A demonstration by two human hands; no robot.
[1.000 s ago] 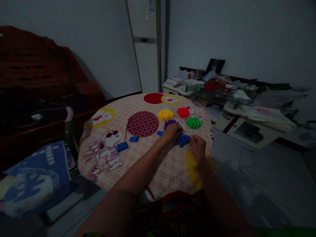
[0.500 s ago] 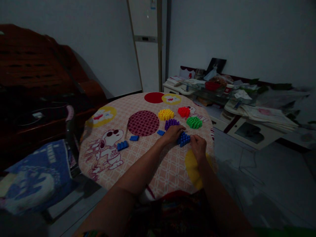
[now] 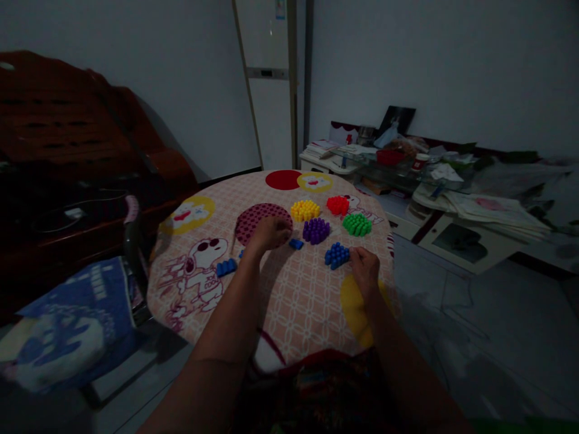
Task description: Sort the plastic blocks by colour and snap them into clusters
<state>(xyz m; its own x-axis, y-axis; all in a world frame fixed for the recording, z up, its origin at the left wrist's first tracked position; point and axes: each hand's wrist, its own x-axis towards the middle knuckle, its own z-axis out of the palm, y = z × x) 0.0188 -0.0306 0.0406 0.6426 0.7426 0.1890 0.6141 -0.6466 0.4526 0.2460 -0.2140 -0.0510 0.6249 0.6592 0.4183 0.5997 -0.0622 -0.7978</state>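
My left hand (image 3: 271,234) hovers above the dark red dotted circle, its fingers loosely bent and apart, with nothing visible in them. Just right of its fingertips lies a small flat blue piece (image 3: 296,243). My right hand (image 3: 365,267) is closed in a pinch at the right edge of a cluster of upright blue pegs (image 3: 337,255); what its fingertips hold is hidden. Behind that cluster stand similar groups of purple pegs (image 3: 315,231), green pegs (image 3: 357,225), yellow pegs (image 3: 305,211) and red pegs (image 3: 338,205). Left of my left forearm lies a ridged blue piece (image 3: 226,267).
A patterned cloth covers the round table (image 3: 298,313). A chair with a blue cushion (image 3: 85,325) stands at the left, before a wooden bench (image 3: 58,120). On the right, a low cabinet (image 3: 470,241) carries papers and clutter.
My left hand has left the blue pegs and moved left, past the small flat blue piece, uncovering the blue and purple clusters. My right hand stays beside the blue pegs.
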